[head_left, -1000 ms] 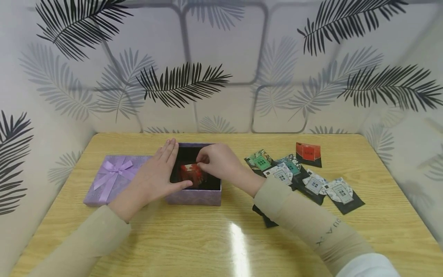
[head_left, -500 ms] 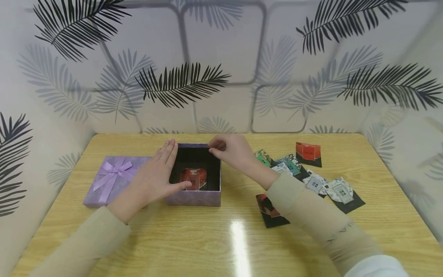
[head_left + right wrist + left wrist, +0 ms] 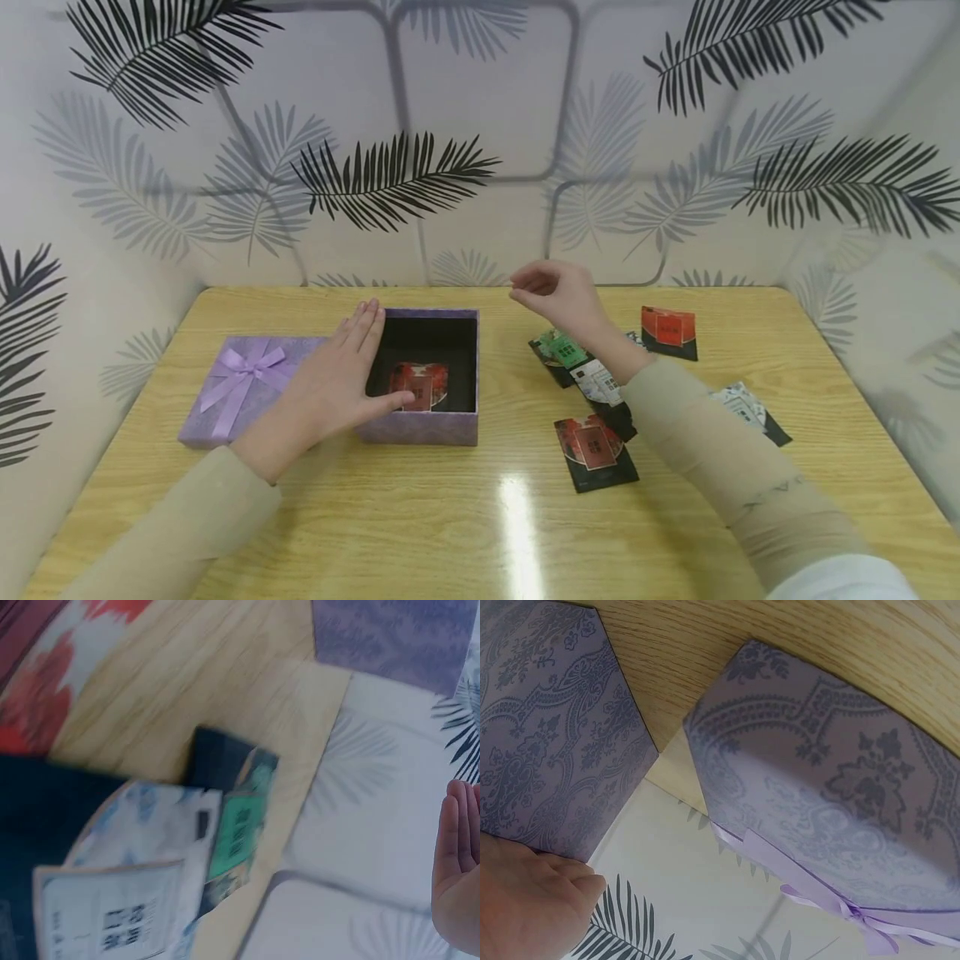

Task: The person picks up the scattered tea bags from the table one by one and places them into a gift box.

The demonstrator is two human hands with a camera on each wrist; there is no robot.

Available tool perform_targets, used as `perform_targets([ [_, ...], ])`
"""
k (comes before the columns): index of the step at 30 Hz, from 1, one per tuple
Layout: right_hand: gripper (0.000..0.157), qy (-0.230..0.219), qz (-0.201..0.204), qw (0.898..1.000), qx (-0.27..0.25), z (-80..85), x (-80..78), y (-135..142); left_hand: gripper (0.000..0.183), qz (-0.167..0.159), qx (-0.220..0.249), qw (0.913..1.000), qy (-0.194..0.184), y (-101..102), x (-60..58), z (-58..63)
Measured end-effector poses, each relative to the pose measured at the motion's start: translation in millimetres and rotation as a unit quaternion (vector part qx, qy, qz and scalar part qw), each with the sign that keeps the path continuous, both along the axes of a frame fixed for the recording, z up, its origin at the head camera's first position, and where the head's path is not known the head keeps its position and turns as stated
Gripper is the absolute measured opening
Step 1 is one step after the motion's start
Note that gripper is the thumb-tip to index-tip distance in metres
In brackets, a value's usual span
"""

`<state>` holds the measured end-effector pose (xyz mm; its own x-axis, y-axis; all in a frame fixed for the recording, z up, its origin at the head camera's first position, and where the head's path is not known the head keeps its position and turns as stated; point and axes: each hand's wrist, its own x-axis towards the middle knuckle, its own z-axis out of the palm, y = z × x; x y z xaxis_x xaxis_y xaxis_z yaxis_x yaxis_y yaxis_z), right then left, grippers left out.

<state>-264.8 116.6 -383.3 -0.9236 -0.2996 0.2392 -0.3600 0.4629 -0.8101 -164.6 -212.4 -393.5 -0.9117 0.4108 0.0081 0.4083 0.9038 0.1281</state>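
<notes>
My left hand (image 3: 333, 379) rests along the left side of an uncovered purple gift box (image 3: 427, 428), fingers straight and thumb reaching over the front rim. The left wrist view shows its fingertips touching the patterned box wall (image 3: 555, 727). Inside the black interior lies a red and black sachet (image 3: 429, 379). To the right of the box, my right hand (image 3: 566, 298) is raised over the loose sachets, fingers loosely bent and holding nothing. Beneath or near it are a green sachet (image 3: 561, 352), a white-patterned sachet (image 3: 597, 382) and a red sachet (image 3: 592, 446).
A purple lid (image 3: 243, 392) with a ribbon bow lies left of the box, partly behind my left hand. An orange-red sachet (image 3: 670, 329) lies at the back right. Another white sachet (image 3: 741, 406) is partly covered by my right sleeve. A leaf-patterned backdrop (image 3: 480, 100) rises behind the table.
My right hand has drawn out of the box, leaving the red sachet inside, and moved right and up over the loose sachets. My left hand has stayed at the box.
</notes>
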Motion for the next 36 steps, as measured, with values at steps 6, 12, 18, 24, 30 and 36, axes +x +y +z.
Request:
perform_targets([
  [6,0.025,-0.037,-0.029,0.999,-0.007,-14.5,-14.5,28,0.118,0.001,0.0,1.0,-0.003,-1,0.1,0.2],
  [12,0.029,-0.056,-0.042,0.998,0.006,-25.0,-23.0,51,0.117,0.002,0.001,1.0,-0.004,-1,0.1,-0.2],
  [18,0.033,-0.078,-0.047,0.996,0.023,-34.9,-28.1,66,0.117,0.002,0.004,0.9999,-0.009,-2,0.7,0.4],
  [24,0.035,-0.112,-0.025,0.992,0.047,-43.5,-31.9,77,0.118,0.002,0.006,0.9999,-0.012,-2,-0.3,1.0],
  [30,0.036,-0.132,0.002,0.989,0.068,-50.0,-34.3,88,0.118,0.003,0.01,0.9999,-0.013,-1,-1.4,1.5],
  [36,0.038,-0.147,0.014,0.987,0.069,-55.3,-34.6,93,0.117,0.003,0.011,0.9999,-0.01,-2,0.5,1.5],
])
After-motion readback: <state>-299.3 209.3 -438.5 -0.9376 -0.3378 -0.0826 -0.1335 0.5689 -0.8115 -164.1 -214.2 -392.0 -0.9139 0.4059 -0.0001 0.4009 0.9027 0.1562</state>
